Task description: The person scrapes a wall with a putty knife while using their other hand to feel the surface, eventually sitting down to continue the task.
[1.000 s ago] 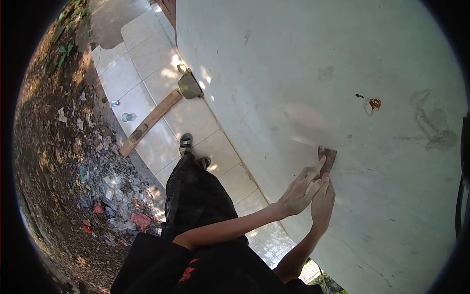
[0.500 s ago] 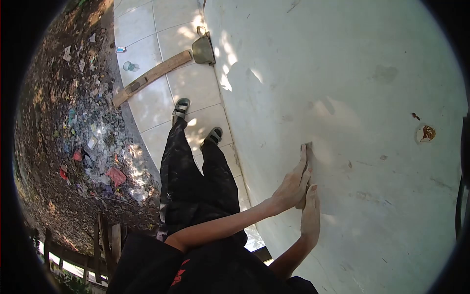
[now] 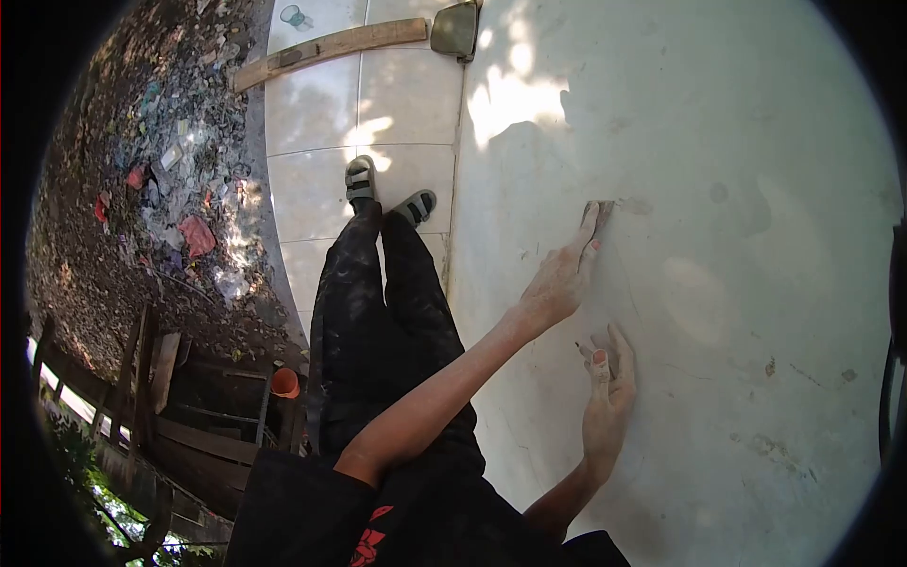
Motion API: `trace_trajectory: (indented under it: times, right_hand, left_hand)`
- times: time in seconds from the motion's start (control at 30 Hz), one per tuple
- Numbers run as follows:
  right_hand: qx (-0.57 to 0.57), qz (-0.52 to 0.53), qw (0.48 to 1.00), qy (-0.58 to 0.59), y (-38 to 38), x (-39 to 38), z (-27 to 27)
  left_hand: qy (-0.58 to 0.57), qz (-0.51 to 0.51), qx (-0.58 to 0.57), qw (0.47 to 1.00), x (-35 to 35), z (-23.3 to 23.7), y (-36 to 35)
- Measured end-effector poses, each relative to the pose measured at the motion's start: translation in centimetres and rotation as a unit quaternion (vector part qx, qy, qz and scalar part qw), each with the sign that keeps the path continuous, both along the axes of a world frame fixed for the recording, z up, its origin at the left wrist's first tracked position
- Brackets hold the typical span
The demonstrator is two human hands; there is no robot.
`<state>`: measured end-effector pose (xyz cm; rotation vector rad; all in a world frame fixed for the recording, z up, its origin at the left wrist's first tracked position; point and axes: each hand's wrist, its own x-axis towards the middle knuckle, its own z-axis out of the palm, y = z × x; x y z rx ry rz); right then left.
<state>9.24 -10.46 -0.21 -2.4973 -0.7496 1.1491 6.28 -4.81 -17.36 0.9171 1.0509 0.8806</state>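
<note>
My left hand (image 3: 556, 285) grips a putty knife (image 3: 603, 214), its index finger stretched along the flat blade. The blade's end lies right at the pale, whitish-green wall (image 3: 690, 369). Lower down and a little to the right, my right hand (image 3: 607, 402) is curled close to the same wall. Between its thumb and fingers sits a small grey flat piece (image 3: 599, 341) with a dark tip poking out to the left; I cannot tell its kind. Faint smears and patches mark the wall around both hands.
On the tiled walkway (image 3: 312, 194) lie a wooden plank (image 3: 331, 43), a greenish container (image 3: 455, 30) and a clear cup (image 3: 296, 17). Littered soil (image 3: 179, 189) borders the tiles on the left. An orange bucket (image 3: 284, 383) stands by wooden boards (image 3: 203, 439).
My hands, together half a second ago, are apart. The left has moved up the view with the putty knife; the right stays lower. The view has shifted, and the feet have changed position.
</note>
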Motion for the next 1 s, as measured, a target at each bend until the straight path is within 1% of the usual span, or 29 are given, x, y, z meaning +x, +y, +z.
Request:
trace_trajectory:
  times: [0.07, 0.1, 0.17, 0.23, 0.3, 0.4, 0.47, 0.53, 0.63, 0.7, 0.73, 0.8, 0.9, 0.93, 1.0]
  right_hand:
    - [-0.002, 0.010, 1.000, 0.005, 0.0, 0.3, -0.9]
    - [0.000, 0.012, 1.000, 0.002, 0.0, 0.4, -1.5]
    - [0.000, 0.024, 1.000, 0.001, 0.8, 0.3, -2.3]
    - [0.016, 0.018, 1.000, -0.012, 1.5, -0.1, -2.5]
    - [0.013, 0.024, 1.000, -0.015, 1.7, 0.2, -3.3]
    - [0.007, 0.030, 0.999, -0.021, 2.1, 0.2, -4.4]
    - [0.001, 0.031, 0.999, -0.024, 2.5, 0.2, -5.2]
    - [-0.001, 0.036, 0.999, -0.023, 2.9, 0.3, -5.9]
    - [0.008, 0.045, 0.999, -0.015, 3.5, 0.5, -7.0]
    - [0.011, 0.053, 0.998, -0.021, 4.1, 0.7, -7.3]
    - [0.016, 0.062, 0.998, -0.026, 4.7, 0.8, -7.5]
    - [0.030, 0.060, 0.997, -0.028, 6.0, 0.8, -8.1]
    - [0.043, 0.058, 0.996, -0.043, 7.8, 0.8, -9.0]
    - [0.044, 0.060, 0.996, -0.053, 8.4, 0.7, -9.4]
    - [0.050, 0.068, 0.995, -0.057, 9.5, 0.4, -10.4]
  left_hand:
    - [0.034, -0.073, -0.099, 0.992, -0.9, -0.3, 1.6]
    - [0.034, -0.069, -0.103, 0.992, -1.6, 0.3, 1.9]
    - [0.028, -0.136, -0.153, 0.978, -2.9, 1.5, 2.1]
    - [0.016, -0.131, -0.164, 0.977, -2.7, 2.1, 0.4]
    - [0.003, -0.131, -0.177, 0.975, -2.4, 1.3, 0.2]
    - [0.028, -0.081, -0.188, 0.978, -1.7, -1.4, 2.2]
    - [0.030, -0.076, -0.200, 0.976, -1.5, -4.4, 4.0]
    - [0.034, -0.070, -0.211, 0.974, -1.9, -5.3, 4.6]
    - [0.021, -0.092, -0.197, 0.976, -1.8, -5.4, 3.5]
    - [0.053, -0.038, -0.131, 0.989, -1.0, -5.0, 2.2]
    - [0.051, -0.037, -0.133, 0.989, -0.7, -5.5, 2.3]
    - [0.035, -0.057, -0.188, 0.980, -1.3, -6.5, 4.2]
    - [0.051, -0.076, -0.179, 0.980, -1.7, -10.2, 7.1]
    - [0.049, -0.070, -0.182, 0.980, -2.0, -10.7, 7.2]
    - [0.042, -0.110, -0.199, 0.973, -2.6, -11.6, 7.6]
